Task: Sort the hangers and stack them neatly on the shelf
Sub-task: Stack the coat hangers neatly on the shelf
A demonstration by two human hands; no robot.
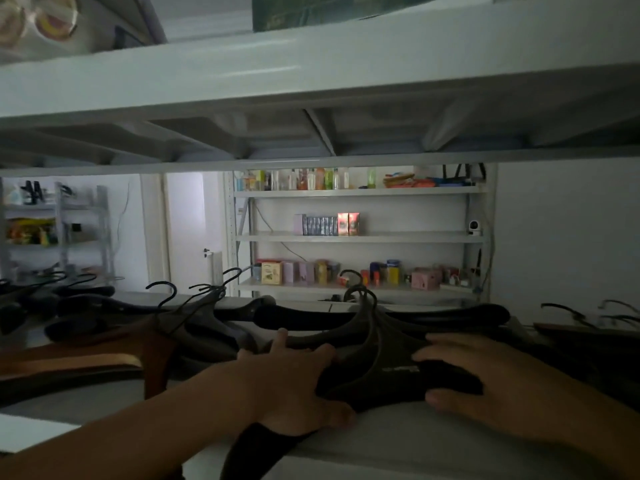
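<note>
Black hangers (pixel 388 372) (stack blurred by dimness) between both hands.

hangers (pixel 384 372): black | wooden hanger (pixel 86 362): brown | shelf (pixel 398 441): white | far boxes (pixel 348 224): red, purple | bottles (pixel 329 178): green, orange
</note>
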